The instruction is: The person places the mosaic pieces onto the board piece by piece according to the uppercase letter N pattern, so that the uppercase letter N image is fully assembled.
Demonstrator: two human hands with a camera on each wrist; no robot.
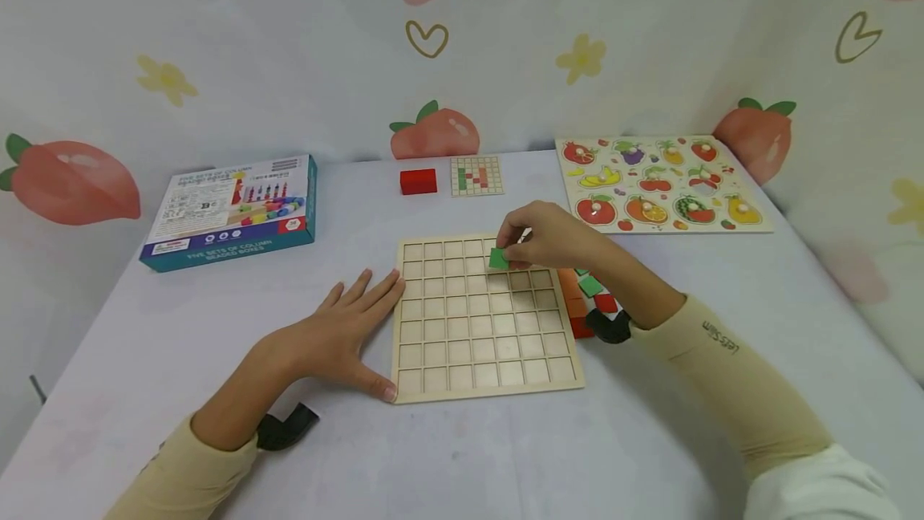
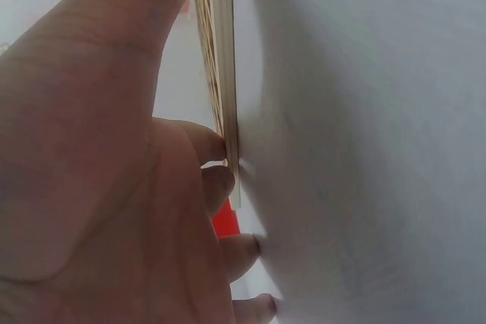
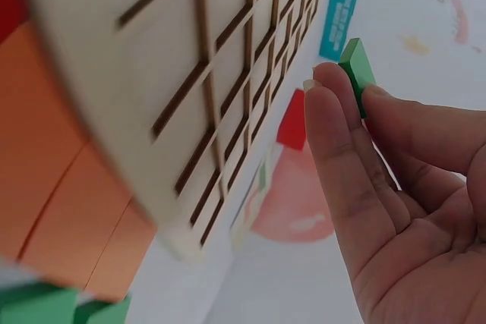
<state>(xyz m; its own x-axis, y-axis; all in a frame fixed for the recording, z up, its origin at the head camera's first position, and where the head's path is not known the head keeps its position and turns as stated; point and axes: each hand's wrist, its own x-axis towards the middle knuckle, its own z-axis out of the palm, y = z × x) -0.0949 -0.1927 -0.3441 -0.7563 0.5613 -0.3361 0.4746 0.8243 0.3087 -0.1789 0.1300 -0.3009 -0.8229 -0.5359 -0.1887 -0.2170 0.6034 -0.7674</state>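
Observation:
A pale wooden grid board (image 1: 458, 331) with square recesses lies in the middle of the table. My right hand (image 1: 537, 237) is over its far part and pinches a small green square tile (image 1: 498, 258) between thumb and fingers. In the right wrist view the tile (image 3: 358, 73) is tilted on edge, above the board's surface. Along the board's left edge rests my left hand (image 1: 346, 335), its fingers spread and straight, the thumb at the near left corner. The left wrist view shows its fingertips (image 2: 243, 252) down by the board's edge.
Right of the board lie orange tiles (image 1: 569, 286), loose green tiles (image 1: 590, 286) and a red tile (image 1: 605, 303). Behind it are a red block (image 1: 419, 181) and a small pattern card (image 1: 476, 176). A boxed toy (image 1: 231, 211) sits back left, a fruit puzzle (image 1: 660, 183) back right.

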